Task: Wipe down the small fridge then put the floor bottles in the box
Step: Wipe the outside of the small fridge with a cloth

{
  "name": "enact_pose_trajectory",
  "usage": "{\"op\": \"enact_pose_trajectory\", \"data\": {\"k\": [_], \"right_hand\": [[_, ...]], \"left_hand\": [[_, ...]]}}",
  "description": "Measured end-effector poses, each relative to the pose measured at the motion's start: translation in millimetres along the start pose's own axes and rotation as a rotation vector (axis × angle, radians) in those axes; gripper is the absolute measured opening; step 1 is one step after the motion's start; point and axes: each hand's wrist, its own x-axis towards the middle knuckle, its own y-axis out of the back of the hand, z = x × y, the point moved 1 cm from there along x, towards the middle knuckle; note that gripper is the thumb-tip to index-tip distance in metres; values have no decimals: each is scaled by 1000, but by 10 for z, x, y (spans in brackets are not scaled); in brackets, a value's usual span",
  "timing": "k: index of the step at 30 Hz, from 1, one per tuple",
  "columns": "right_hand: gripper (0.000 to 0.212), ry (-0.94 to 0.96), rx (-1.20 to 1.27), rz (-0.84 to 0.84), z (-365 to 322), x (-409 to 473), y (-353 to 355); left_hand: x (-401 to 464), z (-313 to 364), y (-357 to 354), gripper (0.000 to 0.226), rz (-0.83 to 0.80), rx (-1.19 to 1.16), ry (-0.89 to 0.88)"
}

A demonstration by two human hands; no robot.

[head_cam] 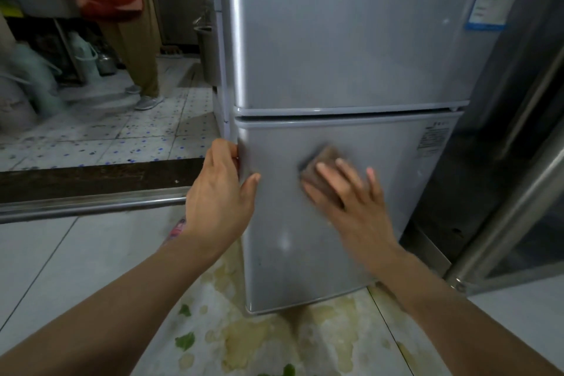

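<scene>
Head view: right hand, fingers spread flat, presses brown cloth on small fridge lower door; left hand grips door's left edge. Cloth prob. soft, fridge rigid, heavy.

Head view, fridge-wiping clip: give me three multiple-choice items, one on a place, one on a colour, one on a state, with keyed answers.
1. Where is the scrubbing pad?
A. on the floor
B. on the lower door of the small fridge
C. on the upper door

2. What colour is the fridge?
A. silver-grey
B. red
C. black

3. What is the left hand doing?
A. hanging idle
B. lifting a bottle
C. gripping the lower door's left edge

Answers: 1 B, the right hand presses the pad flat below the door seam. 2 A, both door panels are silver-grey. 3 C, its fingers wrap round the edge and the thumb lies on the front.
</scene>
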Motion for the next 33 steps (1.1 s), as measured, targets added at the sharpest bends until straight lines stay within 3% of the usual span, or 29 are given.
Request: {"op": "enact_pose_trajectory", "data": {"k": [4,8,11,14,16,18,22,26,29,33], "right_hand": [[49,-170,206,183,305,491,203],[50,-314,270,199,148,358,86],[67,-312,220,55,-149,-90,-74],[92,-137,158,-143,-203,-409,-106],[94,-70,109,-140,-40,-362,-85],[81,-188,62,-33,188,-142,-24],[61,-620,31,87,524,282,59],[56,-793,36,-3,146,22,-21],[62,-795,59,-145,-32,-213,-38],[70,-833,161,-71,199,-32,14]], "left_hand": [[11,15,11,31,-19,8,2],[12,-18,-5,31,-19,0,3],[9,-33,-16,31,-17,2,-4],[18,-22,-11,32,-27,11,-9],[24,-18,-2,31,-32,19,5],[25,-12,1,31,-36,13,16],[17,-5,-3,30,-40,5,15],[-5,-1,-3,30,-33,-19,11],[-13,-1,-12,30,-28,-27,7],[-6,-13,-22,30,-23,-28,1]]}}
